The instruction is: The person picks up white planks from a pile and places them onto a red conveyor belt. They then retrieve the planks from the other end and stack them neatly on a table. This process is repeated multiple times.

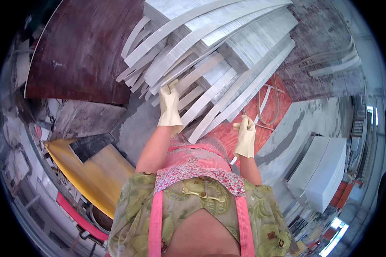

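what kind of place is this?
Most likely a stone-cutting workshop. A heap of long pale stone strips lies in front of the person, white slabs are stacked at the right, and the concrete floor is dusty. Both hands, left hand and right hand, wear rubber gloves.

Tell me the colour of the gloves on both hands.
Cream or off-white, on the left hand and right hand; the head view shows them clearly.
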`<action>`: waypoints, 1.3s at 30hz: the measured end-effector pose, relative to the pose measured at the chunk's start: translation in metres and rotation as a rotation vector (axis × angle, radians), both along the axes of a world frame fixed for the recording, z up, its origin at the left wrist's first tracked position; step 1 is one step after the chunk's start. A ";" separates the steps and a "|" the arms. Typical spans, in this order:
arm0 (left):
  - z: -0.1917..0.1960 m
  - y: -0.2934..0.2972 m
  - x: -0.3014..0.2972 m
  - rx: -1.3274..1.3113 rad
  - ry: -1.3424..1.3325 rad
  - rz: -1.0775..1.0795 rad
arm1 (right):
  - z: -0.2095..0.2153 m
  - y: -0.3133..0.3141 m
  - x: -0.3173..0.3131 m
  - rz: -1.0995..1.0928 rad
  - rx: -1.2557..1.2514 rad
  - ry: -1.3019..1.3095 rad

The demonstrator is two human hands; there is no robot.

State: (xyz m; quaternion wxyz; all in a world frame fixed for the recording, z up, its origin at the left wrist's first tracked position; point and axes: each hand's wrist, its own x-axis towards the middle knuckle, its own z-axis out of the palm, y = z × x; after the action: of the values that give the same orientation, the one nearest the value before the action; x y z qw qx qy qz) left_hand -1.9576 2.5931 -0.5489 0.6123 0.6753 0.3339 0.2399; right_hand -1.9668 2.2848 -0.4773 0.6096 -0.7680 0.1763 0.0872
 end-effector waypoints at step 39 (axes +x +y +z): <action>0.063 -0.042 -0.013 0.074 0.120 0.205 | -0.034 0.186 0.270 0.232 0.521 -0.225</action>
State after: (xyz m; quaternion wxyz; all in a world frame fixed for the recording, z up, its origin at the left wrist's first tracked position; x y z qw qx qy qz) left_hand -1.9702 2.5509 -0.4857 0.5380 0.6730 0.4283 0.2725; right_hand -1.6972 2.4712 -0.5114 0.7876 -0.6056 -0.0094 0.1131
